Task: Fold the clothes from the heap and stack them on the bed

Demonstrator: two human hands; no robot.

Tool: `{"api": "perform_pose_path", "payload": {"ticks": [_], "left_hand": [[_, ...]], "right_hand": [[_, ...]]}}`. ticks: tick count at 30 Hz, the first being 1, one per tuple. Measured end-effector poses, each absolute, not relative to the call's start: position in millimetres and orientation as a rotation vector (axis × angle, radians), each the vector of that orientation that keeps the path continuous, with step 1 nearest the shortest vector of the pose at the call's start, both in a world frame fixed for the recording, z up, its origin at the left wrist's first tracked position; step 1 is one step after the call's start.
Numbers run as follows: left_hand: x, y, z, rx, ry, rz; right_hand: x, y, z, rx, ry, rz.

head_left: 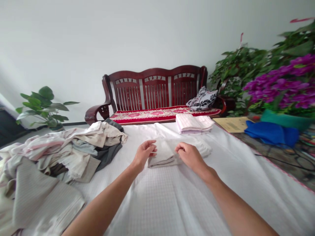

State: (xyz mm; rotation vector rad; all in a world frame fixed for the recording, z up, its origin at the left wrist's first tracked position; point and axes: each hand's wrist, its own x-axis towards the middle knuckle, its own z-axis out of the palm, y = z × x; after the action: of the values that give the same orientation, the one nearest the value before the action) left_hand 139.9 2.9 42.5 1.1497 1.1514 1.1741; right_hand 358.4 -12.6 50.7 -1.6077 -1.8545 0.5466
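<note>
A light beige-white cloth garment (pixel 161 154), partly folded, lies flat in front of me on the white sheet. At its left end is my left hand (pixel 144 155), with fingers loosely bent and apart and the fingertips by the cloth's edge. My right hand (pixel 190 156) rests over the middle of the cloth, its fingers curled in and pinching at the fabric. The exact grip is hidden under the fingers. To the right of that hand, the garment's gathered white end (pixel 204 147) spreads out. Behind it sits a neat stack of folded pink-striped cloths (pixel 194 124).
A loose heap of clothes (pixel 81 147) covers the left side. The white sheet (pixel 157 209) spans the surface. At right are a blue cloth (pixel 273 132), cables, a cardboard piece (pixel 231 124) and purple flowers (pixel 283 85). A red wooden bench (pixel 155 88) stands behind.
</note>
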Motion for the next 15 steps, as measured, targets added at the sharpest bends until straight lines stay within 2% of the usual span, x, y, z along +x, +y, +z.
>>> {"api": "perform_pose_path", "payload": {"ticks": [6,15], "left_hand": [[103.7,-27.8,12.3,2.174,1.365,1.068],[112.1,-30.3,1.6,2.552,1.388,0.919]], "right_hand": [[351.7,-7.4,38.0,-1.862,-1.914,0.522],[337.8,3.0,11.5,-1.616,-1.890,0.636]]}}
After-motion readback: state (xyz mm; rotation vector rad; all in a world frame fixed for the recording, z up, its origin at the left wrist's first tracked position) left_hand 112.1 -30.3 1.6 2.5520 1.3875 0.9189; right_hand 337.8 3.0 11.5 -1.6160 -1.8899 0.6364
